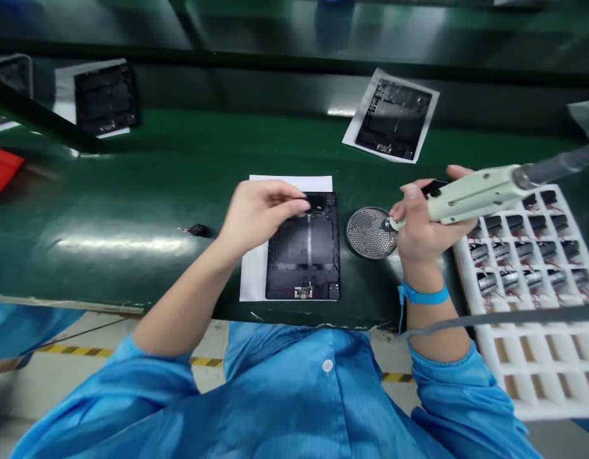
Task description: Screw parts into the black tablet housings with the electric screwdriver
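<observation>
A black tablet back housing [304, 255] lies on a white sheet [252, 274] on the green belt in front of me. My left hand [259, 213] rests on its top left corner, fingers curled and pressed onto a small black part there. My right hand [419, 223] is wrapped round a pale electric screwdriver [471, 194], its tip touching a round perforated metal dish [370, 233] just right of the housing. A blue wrist strap [423, 295] circles my right wrist.
A white foam tray [538, 357] holding several small motors stands at the right. Two more housings on white sheets [394, 118] [103, 99] lie farther along the belt. A red bin [0, 167] sits at far left. A small dark part [197, 229] lies left of my hand.
</observation>
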`<state>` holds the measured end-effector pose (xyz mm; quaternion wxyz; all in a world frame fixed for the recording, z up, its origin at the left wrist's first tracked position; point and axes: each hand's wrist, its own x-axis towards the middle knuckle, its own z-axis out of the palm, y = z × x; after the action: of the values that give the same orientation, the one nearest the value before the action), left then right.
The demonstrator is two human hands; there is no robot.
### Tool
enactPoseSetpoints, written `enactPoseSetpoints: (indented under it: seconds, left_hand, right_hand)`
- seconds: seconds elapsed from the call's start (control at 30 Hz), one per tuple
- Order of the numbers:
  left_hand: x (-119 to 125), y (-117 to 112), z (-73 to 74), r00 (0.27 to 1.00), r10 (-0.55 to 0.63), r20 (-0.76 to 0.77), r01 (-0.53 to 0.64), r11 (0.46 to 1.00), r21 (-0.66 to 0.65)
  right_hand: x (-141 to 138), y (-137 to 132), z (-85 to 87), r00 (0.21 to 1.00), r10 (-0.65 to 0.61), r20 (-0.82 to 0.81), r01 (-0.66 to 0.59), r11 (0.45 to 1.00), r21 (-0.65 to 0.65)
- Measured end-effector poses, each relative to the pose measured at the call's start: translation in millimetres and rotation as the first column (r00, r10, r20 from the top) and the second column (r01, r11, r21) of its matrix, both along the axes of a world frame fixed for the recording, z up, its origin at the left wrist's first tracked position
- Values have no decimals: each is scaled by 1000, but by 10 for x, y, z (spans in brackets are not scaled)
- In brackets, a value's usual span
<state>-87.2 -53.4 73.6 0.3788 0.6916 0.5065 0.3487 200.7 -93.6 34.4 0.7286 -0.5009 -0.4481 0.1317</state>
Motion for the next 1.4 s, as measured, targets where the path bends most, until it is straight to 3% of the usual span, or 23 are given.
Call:
enactPoseSetpoints:
  seconds: [0.07, 0.13, 0.27, 0.43, 0.53, 0.67, 0.9, 1.0, 1.13, 1.23, 1.4]
  left_hand:
    - [269, 235, -138, 983, -186, 8, 185, 971, -149]
    - [499, 459, -316, 959, -283, -24, 275, 946, -172]
    - [766, 724, -645, 959, -219, -179, 220, 975, -17]
    - [774, 710, -838, 948, -137, -286, 168, 982, 87]
    - [757, 664, -873, 937, -112, -331, 168, 975, 148]
    - [793, 690, -887, 898, -180, -402, 262, 952, 159]
    - [837, 782, -861, 877, -209, -433, 294, 945, 141]
    - [830, 780, -838, 872, -227, -434, 315, 938, 144]
    - [842, 761, -801, 868, -251, -429, 338, 931, 138]
    - [858, 750, -781, 873, -259, -412, 336, 934, 124]
    - [873, 735, -781, 897, -252, -363, 317, 939, 133]
  right_hand:
    - [20, -19, 56, 1000, -18, -10, 18, 1000, 21]
    - [40, -25, 63, 1000, -21, -6, 21, 1000, 13]
    - [61, -11, -8, 999, -41, 34, 42, 999, -17]
    - [101, 37, -84, 993, -91, 70, 92, 996, -9]
    - [156, 68, -125, 996, -61, 69, 56, 996, 69]
    - [167, 109, -96, 998, 1, 61, -9, 990, 140]
    - [-254, 482, 159, 997, 70, -40, -65, 990, 123]
    - [-438, 752, 71, 991, 102, -87, -93, 990, 102]
    - [-530, 972, -186, 991, 117, -57, -117, 993, 10]
    - [-549, 980, -306, 994, 104, -39, -105, 994, -15]
    - [-581, 905, -312, 995, 97, 35, -96, 994, -46]
